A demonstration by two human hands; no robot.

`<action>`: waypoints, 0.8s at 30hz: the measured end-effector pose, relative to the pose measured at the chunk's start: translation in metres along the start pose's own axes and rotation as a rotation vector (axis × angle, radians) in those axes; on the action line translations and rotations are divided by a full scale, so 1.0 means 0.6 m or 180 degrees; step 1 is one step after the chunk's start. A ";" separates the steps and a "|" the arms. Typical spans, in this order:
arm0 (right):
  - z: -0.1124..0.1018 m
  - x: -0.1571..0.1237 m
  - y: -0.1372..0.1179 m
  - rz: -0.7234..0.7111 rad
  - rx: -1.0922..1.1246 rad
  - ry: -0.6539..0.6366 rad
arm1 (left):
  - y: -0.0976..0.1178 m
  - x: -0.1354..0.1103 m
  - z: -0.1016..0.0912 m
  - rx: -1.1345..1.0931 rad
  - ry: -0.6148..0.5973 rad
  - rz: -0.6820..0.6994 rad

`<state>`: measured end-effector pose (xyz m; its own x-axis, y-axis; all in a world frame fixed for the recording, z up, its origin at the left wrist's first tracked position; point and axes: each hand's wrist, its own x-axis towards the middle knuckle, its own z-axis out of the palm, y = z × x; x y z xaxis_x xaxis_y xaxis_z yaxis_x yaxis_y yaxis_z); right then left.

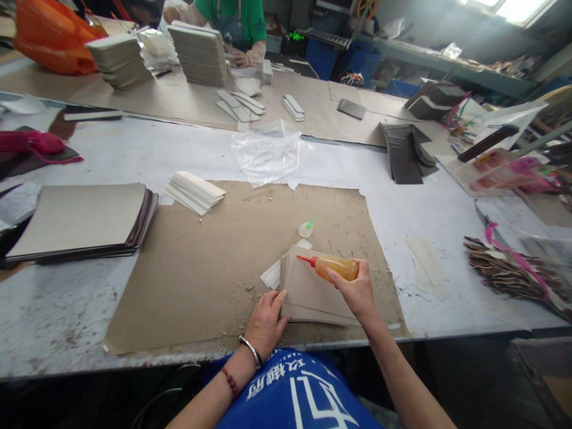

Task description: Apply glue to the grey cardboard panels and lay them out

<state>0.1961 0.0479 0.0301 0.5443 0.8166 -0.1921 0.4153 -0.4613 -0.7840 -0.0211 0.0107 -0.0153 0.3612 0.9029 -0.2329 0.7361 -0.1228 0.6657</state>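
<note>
My right hand (355, 292) is wrapped round a small bottle of amber glue (335, 266) with a red nozzle, held on its side with the tip pointing left over a stack of grey-brown card pieces (313, 292). My left hand (266, 322) lies flat with fingers stretched out, pressing the stack's near left corner. The stack rests on a large brown cardboard sheet (214, 268). A white slip (271, 275) sticks out from under the stack on the left. A small clear cap with a green tip (306, 227) lies just beyond the stack.
A pile of large grey boards (80, 220) lies at left, a fan of white card strips (194, 190) beside it, a crumpled clear plastic bag (268, 152) behind. Dark card stacks (404, 155) and a bundle with pink ribbon (509, 268) sit at right. A person in green (241, 24) works across the far table.
</note>
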 end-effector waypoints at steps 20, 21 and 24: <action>0.005 0.016 -0.029 -0.0134 -0.0260 -0.0067 | -0.002 0.001 0.004 0.0979 0.0254 0.0842; 0.006 0.016 -0.032 -0.0118 -0.0271 -0.0100 | -0.003 0.001 0.005 0.1008 0.0298 0.0890; -0.001 0.004 -0.034 -0.0060 -0.0383 -0.0190 | -0.008 0.001 0.009 0.1036 0.0492 0.1047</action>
<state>0.1892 0.0593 0.0459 0.4927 0.8431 -0.2154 0.5115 -0.4809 -0.7121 -0.0214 0.0094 -0.0226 0.5335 0.8423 0.0771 0.7469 -0.5119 0.4244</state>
